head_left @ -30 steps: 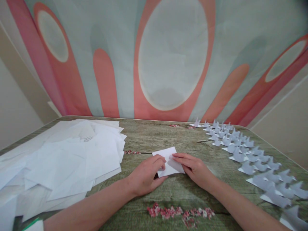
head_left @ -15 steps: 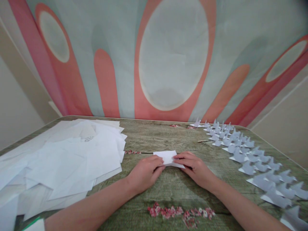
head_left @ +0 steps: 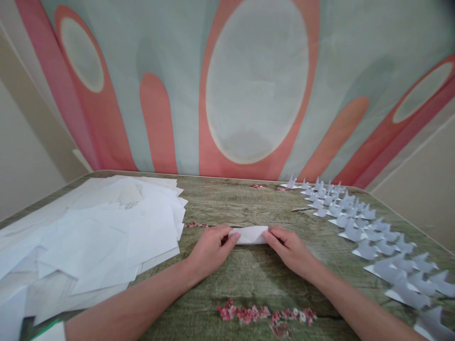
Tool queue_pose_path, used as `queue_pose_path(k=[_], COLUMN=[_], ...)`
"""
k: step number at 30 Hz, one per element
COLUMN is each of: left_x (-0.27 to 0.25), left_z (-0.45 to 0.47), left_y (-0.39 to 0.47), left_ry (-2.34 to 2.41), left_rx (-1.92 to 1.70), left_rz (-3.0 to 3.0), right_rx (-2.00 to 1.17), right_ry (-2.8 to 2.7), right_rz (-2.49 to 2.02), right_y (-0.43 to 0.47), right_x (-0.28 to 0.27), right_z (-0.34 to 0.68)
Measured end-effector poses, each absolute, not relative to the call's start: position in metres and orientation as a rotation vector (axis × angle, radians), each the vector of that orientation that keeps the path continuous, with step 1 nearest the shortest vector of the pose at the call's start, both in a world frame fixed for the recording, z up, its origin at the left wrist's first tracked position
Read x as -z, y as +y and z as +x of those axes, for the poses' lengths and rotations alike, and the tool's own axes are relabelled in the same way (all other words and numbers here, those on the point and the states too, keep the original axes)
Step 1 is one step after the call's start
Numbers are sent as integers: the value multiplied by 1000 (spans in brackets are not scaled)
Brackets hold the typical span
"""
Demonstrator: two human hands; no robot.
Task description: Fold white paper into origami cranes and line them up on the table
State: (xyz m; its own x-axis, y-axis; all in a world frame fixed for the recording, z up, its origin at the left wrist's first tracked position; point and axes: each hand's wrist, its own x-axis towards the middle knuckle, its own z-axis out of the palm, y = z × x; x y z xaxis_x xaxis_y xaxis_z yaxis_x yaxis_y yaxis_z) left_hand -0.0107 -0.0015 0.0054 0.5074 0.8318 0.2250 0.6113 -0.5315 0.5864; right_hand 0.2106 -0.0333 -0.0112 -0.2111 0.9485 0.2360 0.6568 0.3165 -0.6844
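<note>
A small folded piece of white paper (head_left: 250, 235) is held between my two hands, just above or on the wood-patterned table; I cannot tell which. Its long side runs left to right. My left hand (head_left: 212, 246) pinches the left end, with the thumb on the near face and the fingers behind. At the right end, my right hand (head_left: 289, 246) pinches in the same way, thumb in front. The fingers behind the paper are partly hidden.
A broad, messy pile of white paper sheets (head_left: 95, 232) covers the table's left side. Rows of folded white paper birds (head_left: 351, 229) stand along the right. The table surface (head_left: 220, 203) has printed pink flowers (head_left: 249, 312). A patterned backdrop (head_left: 185, 94) rises behind the table's far edge.
The paper has gone from a wider, partly open shape to a narrower strip. My hands have moved slightly apart to its two ends, and the thumbs now show in front.
</note>
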Motion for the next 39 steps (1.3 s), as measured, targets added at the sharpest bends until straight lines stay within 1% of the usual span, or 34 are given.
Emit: queue_pose_path(k=[5, 11, 14, 18, 22, 27, 33, 39], left_x=[-5, 0, 0, -7, -12, -5, -7, -7], left_z=[-10, -11, -12, -10, -4, -3, -8, -9], left_y=[2, 4, 5, -5, -29, -45, -41, -41], left_ry=[1236, 1187, 1144, 1070, 986, 891, 854, 844], left_rx=[-668, -745, -798, -835, -501, -211, -161, -159], left_rz=[2267, 2037, 2146, 2514, 2823, 2878, 2809, 2790], right_rx=[-492, -462, -461, -433, -426, -411, -462, -563], right_ry=[-1852, -1843, -1875, -1901, -1917, -1915, -1870, -2016], right_rz=[-1522, -1501, -1490, -1498, -1479, -1436, -1505, -1503], right_y=[-30, -28, -27, -26, -25, -26, -26, -14], right_x=[18, 21, 21, 22, 22, 20, 21, 15], right_z=[202, 199, 198, 198, 197, 197, 201, 206])
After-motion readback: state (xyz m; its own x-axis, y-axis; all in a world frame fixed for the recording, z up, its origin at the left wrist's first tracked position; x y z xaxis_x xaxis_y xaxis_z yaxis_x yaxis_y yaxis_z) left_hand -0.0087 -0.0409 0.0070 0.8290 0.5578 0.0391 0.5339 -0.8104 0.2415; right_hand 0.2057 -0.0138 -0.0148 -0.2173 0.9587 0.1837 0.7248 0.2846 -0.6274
